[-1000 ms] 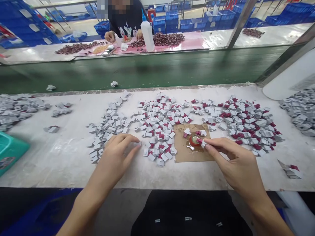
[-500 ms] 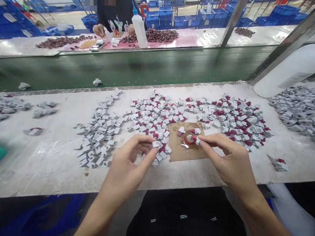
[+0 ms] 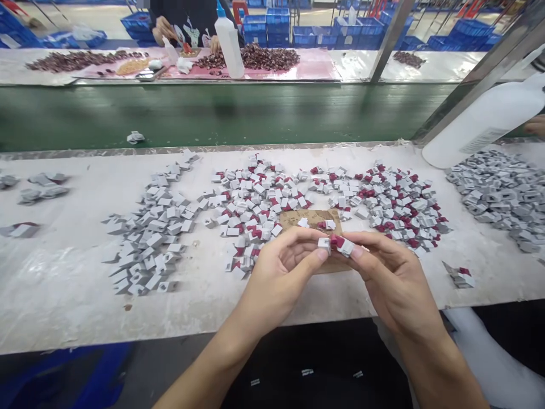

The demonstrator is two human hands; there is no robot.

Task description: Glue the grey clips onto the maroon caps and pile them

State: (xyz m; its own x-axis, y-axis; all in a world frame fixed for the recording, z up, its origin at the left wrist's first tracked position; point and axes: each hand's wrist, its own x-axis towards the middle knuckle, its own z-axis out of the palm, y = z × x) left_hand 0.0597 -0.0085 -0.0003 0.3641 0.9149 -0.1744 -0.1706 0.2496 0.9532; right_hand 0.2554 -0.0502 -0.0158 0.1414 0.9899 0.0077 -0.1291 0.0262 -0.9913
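Between thumb and fingers, my left hand [image 3: 289, 267] pinches a small grey block [image 3: 324, 245]. My right hand [image 3: 389, 272] grips a grey and dark red piece [image 3: 343, 245], its red end pointing at the grey block. The two parts are very close; whether they touch I cannot tell. Both hands are over the front of a brown cardboard square [image 3: 289, 218], which they partly cover. On the cardboard lie a small light piece [image 3: 303, 222] and a grey-red piece [image 3: 327, 225].
Grey blocks [image 3: 157, 227] are heaped at left, grey-red pieces [image 3: 251, 193] in the middle and more [image 3: 400, 204] at right. A large white bottle [image 3: 481, 125] leans near a metal post. Beyond the green belt [image 3: 170, 113], a person [image 3: 191, 23] works at another table.
My left hand has moved right with its grey block, up to my right hand. The grey-red piece has been lifted off the cardboard's wet round spot. The view has shifted right.
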